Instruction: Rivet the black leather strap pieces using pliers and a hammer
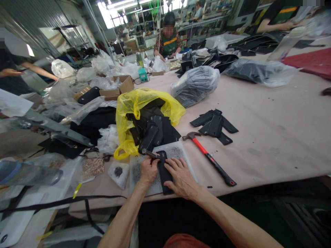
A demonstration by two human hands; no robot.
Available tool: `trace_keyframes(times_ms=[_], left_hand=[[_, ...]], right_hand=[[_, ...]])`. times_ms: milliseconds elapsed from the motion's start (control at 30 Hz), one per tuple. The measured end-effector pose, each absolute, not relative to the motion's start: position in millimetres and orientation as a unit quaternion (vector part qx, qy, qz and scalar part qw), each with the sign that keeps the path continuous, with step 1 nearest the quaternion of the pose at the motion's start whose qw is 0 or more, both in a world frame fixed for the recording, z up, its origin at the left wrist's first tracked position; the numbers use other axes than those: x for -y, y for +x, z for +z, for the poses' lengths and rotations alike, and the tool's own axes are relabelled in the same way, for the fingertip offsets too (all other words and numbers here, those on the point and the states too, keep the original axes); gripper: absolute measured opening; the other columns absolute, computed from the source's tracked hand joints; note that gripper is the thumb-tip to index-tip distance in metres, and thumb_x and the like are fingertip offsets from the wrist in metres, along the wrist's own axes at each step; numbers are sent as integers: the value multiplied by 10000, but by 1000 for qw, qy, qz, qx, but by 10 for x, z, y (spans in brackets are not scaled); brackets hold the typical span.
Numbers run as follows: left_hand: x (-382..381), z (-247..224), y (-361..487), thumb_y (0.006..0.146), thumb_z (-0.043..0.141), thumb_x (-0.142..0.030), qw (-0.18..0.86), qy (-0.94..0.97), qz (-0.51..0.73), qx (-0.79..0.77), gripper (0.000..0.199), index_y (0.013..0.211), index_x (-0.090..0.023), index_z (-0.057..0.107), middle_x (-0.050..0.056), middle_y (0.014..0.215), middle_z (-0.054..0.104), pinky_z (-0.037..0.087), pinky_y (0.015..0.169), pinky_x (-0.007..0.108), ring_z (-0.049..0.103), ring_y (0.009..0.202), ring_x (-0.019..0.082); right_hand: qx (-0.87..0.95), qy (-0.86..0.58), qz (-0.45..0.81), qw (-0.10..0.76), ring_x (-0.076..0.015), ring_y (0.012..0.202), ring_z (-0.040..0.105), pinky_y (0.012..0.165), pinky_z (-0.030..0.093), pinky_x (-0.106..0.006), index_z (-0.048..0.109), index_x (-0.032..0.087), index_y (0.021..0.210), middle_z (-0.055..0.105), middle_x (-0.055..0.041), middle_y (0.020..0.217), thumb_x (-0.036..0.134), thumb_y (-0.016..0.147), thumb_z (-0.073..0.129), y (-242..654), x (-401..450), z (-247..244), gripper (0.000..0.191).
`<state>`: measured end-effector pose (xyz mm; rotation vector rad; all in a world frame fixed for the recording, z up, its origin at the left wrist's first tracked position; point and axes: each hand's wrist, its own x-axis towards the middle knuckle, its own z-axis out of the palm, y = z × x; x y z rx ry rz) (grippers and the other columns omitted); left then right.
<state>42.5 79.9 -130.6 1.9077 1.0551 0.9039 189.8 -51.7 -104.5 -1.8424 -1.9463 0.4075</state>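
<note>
A black flat strap-like piece (164,174) lies lengthwise on a worn whitish board (178,148) at the table's near edge. My left hand (149,171) is closed around a metal punch (150,153), whose end is at the top of the piece. With fingers spread, my right hand (179,175) presses on the piece's right side. To the right rests a claw hammer (210,158) with a red and black handle. Just beyond the board, a yellow plastic bag (126,103) spills similar black pieces (157,131). More black pieces (214,124) form a loose pile beyond the hammer.
A small white block (118,175) with a dark worn spot sits left of the board. Plastic-wrapped bundles (196,84), a cardboard box (120,88) and a teal device (142,74) stand farther back. A person (169,41) sits across the table; others are at both sides.
</note>
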Motion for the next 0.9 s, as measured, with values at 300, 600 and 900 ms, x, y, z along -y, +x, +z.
trace_keyframes(times_ms=[300,600,900], left_hand=[[-780,-1317,415,864,567,-201,387,740,362,-414,172,950,-177,713,63,959,746,561,864,354,702,924,213],[-691,-1290,364,871,578,-235,395,728,375,-417,170,950,-180,719,60,953,744,568,845,342,704,892,208],[-567,-1262,324,847,589,-204,436,726,364,-388,162,933,-190,726,50,950,744,568,887,334,700,932,202]], right_hand=[[748,-625,159,155,-362,1478,193,1181,105,-625,355,157,1511,273,-150,1597,492,854,629,1821,824,-1062,787],[729,-651,157,144,-349,1471,229,1156,126,-655,402,163,1485,308,-141,1584,423,895,575,2004,215,-1042,667],[680,-690,137,206,-350,1432,294,1144,175,-631,539,193,1364,412,-147,1519,448,827,674,2130,322,-1147,609]])
